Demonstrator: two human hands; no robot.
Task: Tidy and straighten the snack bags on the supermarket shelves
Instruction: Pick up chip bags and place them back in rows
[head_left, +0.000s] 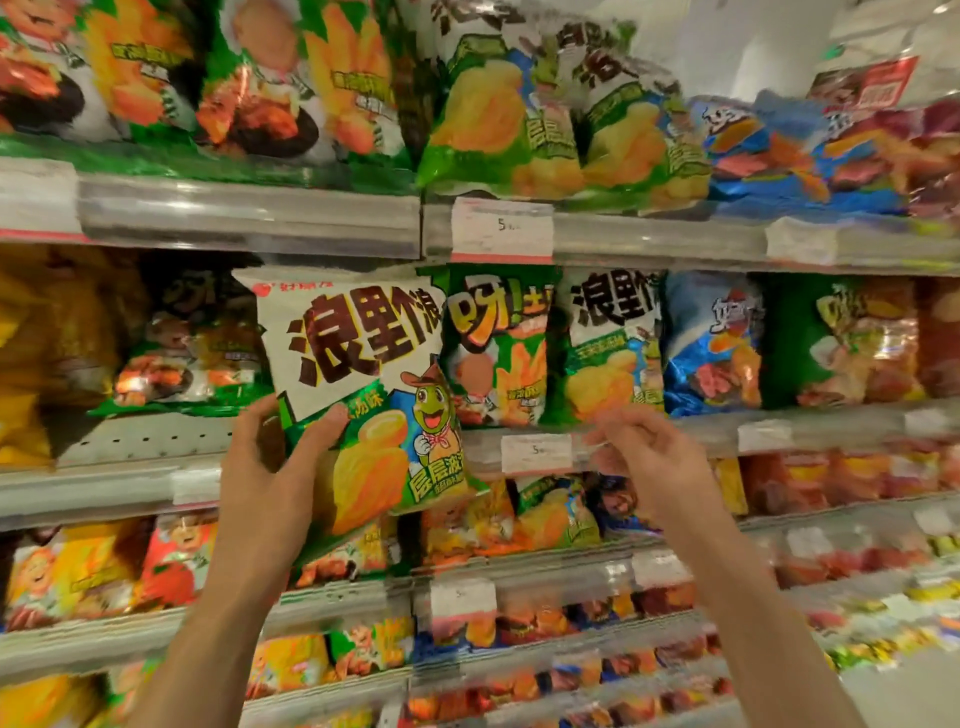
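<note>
My left hand grips a white and green chip bag with large dark lettering and a cartoon figure. It holds the bag upright in front of the middle shelf, thumb across its lower left front. My right hand hovers to the right of the bag, in front of the shelf rail. Its fingers are loosely curled and hold nothing. Behind it stands a matching white and green bag in the row on that shelf.
Snack bags fill every shelf: green and orange bags beside the held one, blue bags to the right, yellow bags at far left. A bare stretch of shelf lies left of my left hand. Price tags line the rails.
</note>
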